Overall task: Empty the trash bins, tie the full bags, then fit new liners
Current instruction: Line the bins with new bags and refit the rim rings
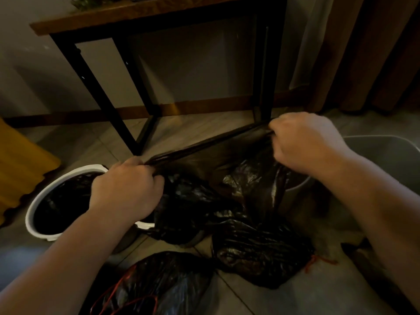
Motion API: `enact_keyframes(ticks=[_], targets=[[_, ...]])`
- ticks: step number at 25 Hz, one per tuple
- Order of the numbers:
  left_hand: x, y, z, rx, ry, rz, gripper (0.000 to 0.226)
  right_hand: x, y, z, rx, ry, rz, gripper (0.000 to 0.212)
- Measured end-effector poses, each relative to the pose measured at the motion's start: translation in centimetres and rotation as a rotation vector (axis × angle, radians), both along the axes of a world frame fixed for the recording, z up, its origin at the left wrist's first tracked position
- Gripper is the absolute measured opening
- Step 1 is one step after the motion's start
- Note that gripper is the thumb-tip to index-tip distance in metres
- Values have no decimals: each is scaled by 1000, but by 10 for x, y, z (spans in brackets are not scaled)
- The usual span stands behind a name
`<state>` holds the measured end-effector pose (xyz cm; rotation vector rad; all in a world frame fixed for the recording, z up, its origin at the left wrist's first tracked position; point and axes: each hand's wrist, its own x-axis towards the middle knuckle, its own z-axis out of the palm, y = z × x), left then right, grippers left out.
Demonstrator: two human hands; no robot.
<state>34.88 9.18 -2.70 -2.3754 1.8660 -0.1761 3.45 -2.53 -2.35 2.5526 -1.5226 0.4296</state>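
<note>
1. Dim room: tiled floor point(250, 298), wood-top desk point(136, 12) on black legs by the wall, brown curtain point(363, 53) at right, yellow ribbed item point(22, 160) at far left.
2. Left hand point(127, 187) is knuckles up, with its fingers curled tight over one bunched end of the black bag point(227, 160) top edge.
3. Right hand point(304, 142) is clenched on the other end of the same edge, fingers curled under. It is higher in frame and further from the camera than the left.
4. The edge is pulled taut between the hands. Its long axis runs diagonally from lower left to upper right, rising toward the right hand.
5. The rest of the black bag hangs crumpled below that edge, pointing down at the floor. Cannot tell if it touches the floor.
6. The black bag is mid-frame, in front of the desk legs and between the bins.
7. White bin point(31, 214) stands at left, partly behind the left hand, with a black liner point(63, 201) inside and its white rim showing.
8. A second white rim point(297, 188) shows just below the right hand, mostly hidden by the hanging plastic.
9. Grey bin point(386, 160) is at far right, behind the right forearm.
10. Two tied bags lie on the floor nearer the camera: the centre-right tied bag point(261, 253) has a red drawstring point(314, 262) at its right end, and the bottom tied bag point(168, 285) has red cord loops point(118, 289) on its left side.
</note>
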Motion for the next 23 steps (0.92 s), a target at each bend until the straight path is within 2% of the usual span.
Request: enact_keyframes(ticks=[3, 6, 9, 11, 13, 15, 16, 17, 19, 21, 23], targets=[[0, -3, 5, -52, 34, 213, 57, -14, 8, 26, 79, 64, -124, 8], [9, -6, 8, -180, 179, 170, 31, -27, 13, 39, 186, 150, -192, 17], [6, -6, 7, -261, 351, 56, 61, -26, 18, 36, 313, 163, -190, 21], [2, -5, 5, -301, 415, -2, 72, -26, 21, 34, 383, 199, -143, 37], [-1, -2, -2, -352, 464, -60, 65, -28, 27, 35, 436, 271, -120, 41], [-7, -2, -10, -436, 515, -95, 45, -30, 31, 37, 429, 293, -127, 12], [-13, -3, -13, -485, 528, -113, 32, -30, 30, 35, 395, 285, -123, 10], [-18, -4, -16, -523, 520, -127, 21, -29, 29, 30, 346, 282, -109, 23], [-24, -9, -25, -529, 437, -145, 11, -26, 26, 16, 282, 229, -56, 27], [-23, -13, -36, -441, 347, -141, 19, -22, 24, 4, 346, 234, -6, 19], [-16, -15, -40, -331, 252, -147, 21, -22, 24, -8, 445, 343, 11, 34]])
